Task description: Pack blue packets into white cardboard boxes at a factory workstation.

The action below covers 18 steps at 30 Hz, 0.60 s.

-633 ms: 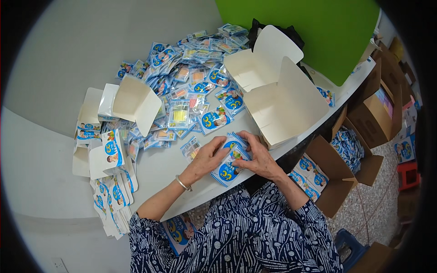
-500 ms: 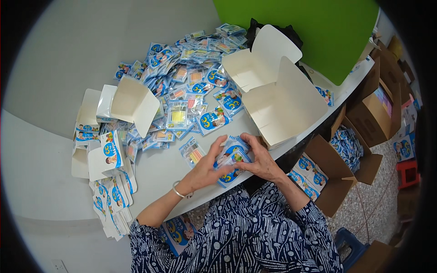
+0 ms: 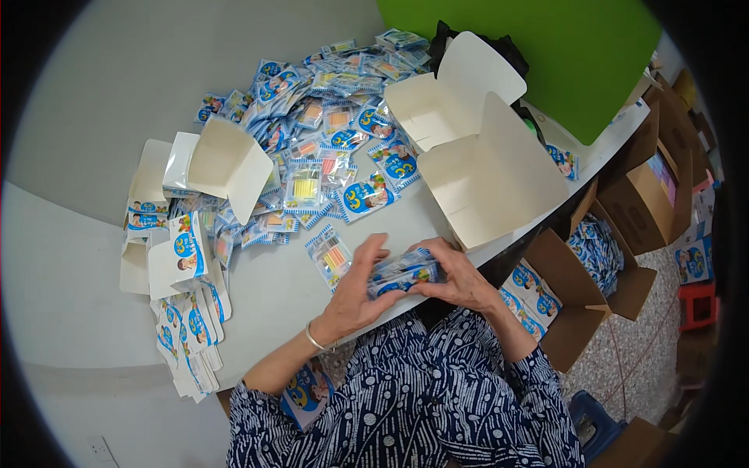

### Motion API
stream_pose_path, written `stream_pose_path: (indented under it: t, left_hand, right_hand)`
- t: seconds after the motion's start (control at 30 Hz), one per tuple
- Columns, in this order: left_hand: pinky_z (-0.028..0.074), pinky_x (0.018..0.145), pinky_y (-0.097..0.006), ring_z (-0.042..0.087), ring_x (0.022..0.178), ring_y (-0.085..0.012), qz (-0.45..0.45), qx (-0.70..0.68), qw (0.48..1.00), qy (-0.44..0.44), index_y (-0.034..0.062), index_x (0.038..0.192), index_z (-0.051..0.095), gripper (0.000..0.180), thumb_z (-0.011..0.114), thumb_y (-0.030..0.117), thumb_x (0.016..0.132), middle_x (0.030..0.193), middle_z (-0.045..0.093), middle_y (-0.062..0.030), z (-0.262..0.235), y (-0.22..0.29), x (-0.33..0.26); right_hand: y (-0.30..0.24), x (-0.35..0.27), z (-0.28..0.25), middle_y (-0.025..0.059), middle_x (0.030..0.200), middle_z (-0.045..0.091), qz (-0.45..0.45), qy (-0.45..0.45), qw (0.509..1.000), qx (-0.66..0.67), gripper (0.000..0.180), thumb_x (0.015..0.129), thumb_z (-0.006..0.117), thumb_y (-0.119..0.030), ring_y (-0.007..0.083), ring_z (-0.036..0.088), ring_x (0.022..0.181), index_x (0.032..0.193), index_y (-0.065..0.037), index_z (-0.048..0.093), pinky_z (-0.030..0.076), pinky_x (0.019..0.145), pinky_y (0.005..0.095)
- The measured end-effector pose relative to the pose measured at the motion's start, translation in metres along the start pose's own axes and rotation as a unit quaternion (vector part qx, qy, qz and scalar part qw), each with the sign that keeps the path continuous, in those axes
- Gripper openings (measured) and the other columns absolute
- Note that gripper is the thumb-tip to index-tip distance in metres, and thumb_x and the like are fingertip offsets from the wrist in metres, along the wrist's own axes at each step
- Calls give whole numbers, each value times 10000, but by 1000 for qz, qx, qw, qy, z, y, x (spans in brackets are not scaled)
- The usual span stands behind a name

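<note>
Between my two hands is a small stack of blue-and-white plastic packets [image 3: 402, 273], held on edge near the front of the table. My left hand [image 3: 360, 285] wears a bangle at the wrist and closes on the stack's left end. On the right end, my right hand [image 3: 459, 278] grips with thumb in front and fingers behind. A single packet with coloured sticks showing through its clear face [image 3: 330, 256] lies just left of my left hand. Beyond my hands spreads a large heap of similar packets [image 3: 312, 140].
Two open white boxes [image 3: 488, 187] stand right of the heap. More open boxes [image 3: 226, 168] sit at the left, above a pile of flat printed cartons [image 3: 195, 335]. Brown cardboard boxes [image 3: 573, 300] stand on the floor to the right, near a blue stool [image 3: 594, 429]. A green panel [image 3: 538, 62] rises behind.
The packets between my hands have turned from lying face-up to standing on edge, gathered together. Both hands have closed in around them; the view has shifted slightly.
</note>
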<state>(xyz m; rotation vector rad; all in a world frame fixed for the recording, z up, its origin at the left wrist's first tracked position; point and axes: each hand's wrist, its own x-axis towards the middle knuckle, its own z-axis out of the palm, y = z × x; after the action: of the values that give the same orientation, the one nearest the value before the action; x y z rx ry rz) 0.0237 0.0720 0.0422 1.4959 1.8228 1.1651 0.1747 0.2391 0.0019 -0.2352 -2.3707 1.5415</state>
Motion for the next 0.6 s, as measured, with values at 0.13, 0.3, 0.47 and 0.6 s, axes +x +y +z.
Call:
stream_pose_path:
  t: [0.13, 0.3, 0.47, 0.6]
  left_hand:
    - [435, 989, -361, 524, 1175, -256, -43, -69, 992, 99, 25, 1394, 315, 711, 704, 49, 799, 1370, 436, -151, 21, -5, -21]
    - [450, 946, -392, 545, 1107, -341, 138, 140, 980, 31, 18, 1293, 451, 566, 655, -30, 768, 1249, 518, -185, 22, -10, -16]
    - [462, 918, -396, 543, 1097, -352, 105, 120, 987, -4, 17, 1283, 473, 523, 637, -7, 787, 1250, 510, -187, 15, -1, -12]
    - [488, 869, -394, 561, 1066, -316, 0, 96, 994, 53, 18, 1272, 488, 519, 690, 101, 801, 1228, 527, -179, -25, 1, -15]
  right_hand:
    - [-1, -1, -4, 136, 1071, 590, -32, -28, 999, 9, 634, 724, 793, -246, 298, 569, 1023, 1241, -29, 498, 462, 874, 372]
    - [-7, -11, -22, 99, 1266, 572, 42, -75, 994, 67, 798, 724, 812, -248, 242, 550, 1166, 1360, -36, 377, 429, 993, 364]
    - [-3, -6, -21, 102, 1127, 601, -44, -46, 998, -1, 678, 716, 784, -200, 271, 552, 1099, 1288, -50, 454, 424, 961, 367]
    - [-3, 3, -16, 59, 939, 596, -66, -44, 996, -40, 440, 706, 757, -177, 252, 533, 962, 1106, -77, 601, 399, 898, 358]
